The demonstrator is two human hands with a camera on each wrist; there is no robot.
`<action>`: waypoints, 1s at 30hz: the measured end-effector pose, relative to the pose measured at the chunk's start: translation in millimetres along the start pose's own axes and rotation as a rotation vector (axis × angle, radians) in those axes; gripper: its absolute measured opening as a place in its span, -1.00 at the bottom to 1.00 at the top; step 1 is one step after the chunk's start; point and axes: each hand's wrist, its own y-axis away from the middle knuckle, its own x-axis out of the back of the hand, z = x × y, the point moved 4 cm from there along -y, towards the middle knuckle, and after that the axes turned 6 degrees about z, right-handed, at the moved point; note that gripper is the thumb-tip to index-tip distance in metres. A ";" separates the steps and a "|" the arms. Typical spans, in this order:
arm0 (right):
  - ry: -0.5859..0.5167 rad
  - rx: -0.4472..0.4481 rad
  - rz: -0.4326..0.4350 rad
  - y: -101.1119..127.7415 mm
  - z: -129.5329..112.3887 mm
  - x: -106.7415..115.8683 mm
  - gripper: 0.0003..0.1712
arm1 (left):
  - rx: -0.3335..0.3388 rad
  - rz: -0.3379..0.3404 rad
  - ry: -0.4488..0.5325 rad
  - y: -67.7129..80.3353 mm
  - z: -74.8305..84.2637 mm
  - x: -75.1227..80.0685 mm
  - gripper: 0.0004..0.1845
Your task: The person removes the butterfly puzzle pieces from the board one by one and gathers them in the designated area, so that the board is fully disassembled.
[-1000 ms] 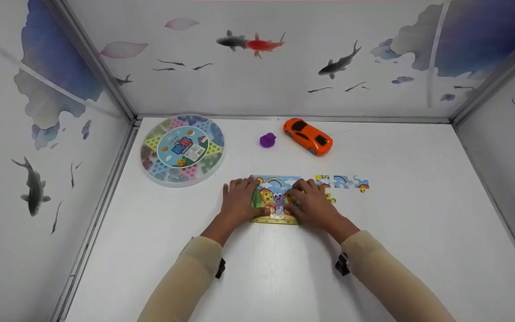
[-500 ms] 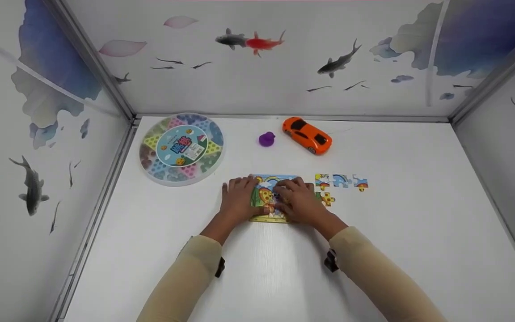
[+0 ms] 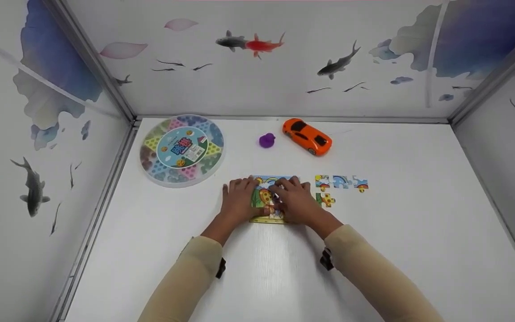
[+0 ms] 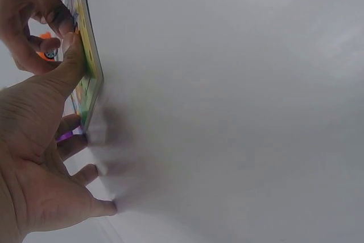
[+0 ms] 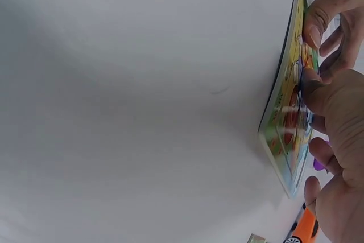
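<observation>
A cartoon jigsaw puzzle (image 3: 264, 197) in a thin tray lies on the white table, partly hidden by both hands. My left hand (image 3: 238, 198) holds its left side in the head view. The left wrist view shows that thumb (image 4: 71, 61) lying on the puzzle's face, the other fingers spread along the edge and table. Bent over the middle of the picture is my right hand (image 3: 300, 201), thumb and fingertips close together at a puzzle piece mostly hidden under them. Its thumb (image 5: 313, 86) touches the puzzle's face in the right wrist view.
Several loose puzzle pieces (image 3: 340, 181) lie right of the tray. Farther back are a purple toy duck (image 3: 267, 140) and an orange toy car (image 3: 307, 137). A round board-game box (image 3: 182, 150) sits at the back left. Printed walls enclose the table.
My right hand has shifted left across the puzzle, from its right part to the middle, uncovering the loose pieces beside the tray. My left hand stays in place.
</observation>
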 end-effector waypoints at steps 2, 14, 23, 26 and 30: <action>0.018 0.011 0.007 -1.0 -2.2 0.7 -0.41 | -0.006 0.003 0.007 0.1 -0.1 0.5 0.08; 0.046 0.010 -0.006 -2.8 -8.3 1.7 -0.43 | -0.008 0.002 0.022 4.2 3.1 5.6 0.07; 0.066 0.010 0.004 -2.2 -11.8 0.3 -0.46 | -0.001 0.004 0.007 3.5 3.1 3.9 0.05; 0.060 0.015 0.001 -1.4 -12.2 -0.2 -0.46 | -0.004 0.005 0.000 3.5 3.3 3.9 0.05; 0.036 0.027 0.010 -0.6 -12.0 0.5 -0.45 | -0.006 0.008 -0.006 3.3 3.7 4.8 0.05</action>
